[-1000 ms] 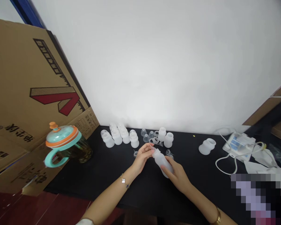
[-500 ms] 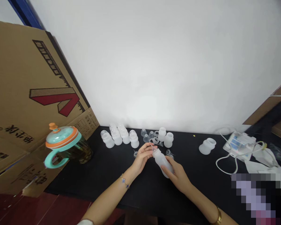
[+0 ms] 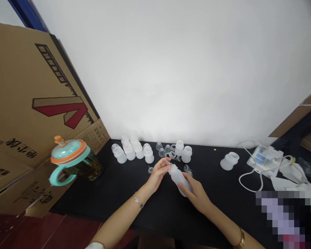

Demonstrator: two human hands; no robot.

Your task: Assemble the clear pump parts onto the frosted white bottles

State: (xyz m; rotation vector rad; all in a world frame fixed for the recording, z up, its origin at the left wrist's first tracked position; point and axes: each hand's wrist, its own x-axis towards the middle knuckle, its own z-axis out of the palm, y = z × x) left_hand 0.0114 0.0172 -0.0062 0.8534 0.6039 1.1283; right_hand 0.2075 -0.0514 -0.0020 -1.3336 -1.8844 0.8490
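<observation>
My right hand is wrapped around the body of a frosted white baby bottle, tilted with its neck toward the upper left. At that neck, my left hand pinches a clear bottle nipple, mostly hidden by the fingers. Just beyond the hands lie several loose clear nipples and collar rings. Two open bottles stand behind them. Another clear nipple piece lies partly behind the held bottle, and a small clear part is left of my fingers.
Several bottles with clear tops stand at the back left of the black table. A teal-lidded jug is by a large carton. On the right are an open bottle and a white device with cables.
My left fingers have shifted slightly at the bottle's neck, and the clear nipple tip now shows lower and less. My right hand stays almost still on the bottle.
</observation>
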